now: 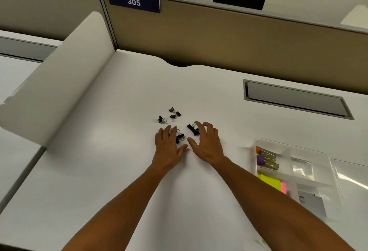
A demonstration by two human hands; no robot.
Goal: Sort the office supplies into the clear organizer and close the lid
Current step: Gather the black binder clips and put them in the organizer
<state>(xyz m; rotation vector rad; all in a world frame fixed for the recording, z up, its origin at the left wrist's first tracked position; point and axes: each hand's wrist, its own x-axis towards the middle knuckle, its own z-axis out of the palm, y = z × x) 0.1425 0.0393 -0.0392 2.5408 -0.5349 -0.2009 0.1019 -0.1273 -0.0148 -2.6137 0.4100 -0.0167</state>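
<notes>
Several small black binder clips (172, 114) lie scattered on the white desk (111, 151). My left hand (169, 147) rests flat, fingers spread, over a few clips (180, 137). Beside it, my right hand (208, 143) is curved with fingers apart over another little pile of clips (192, 128); neither hand has lifted anything. The clear organizer (286, 173) stands at the right with its lid (350, 177) swung open to the right. It holds staple strips and coloured pins (265, 159), yellow and pink sticky notes (272, 184) and a grey card (311, 201).
A tan partition (219, 37) with a "305" sign (133, 1) closes off the back of the desk. A grey cable hatch (296, 99) is set into the desk at the back right. A white curved divider (59, 83) borders the left side.
</notes>
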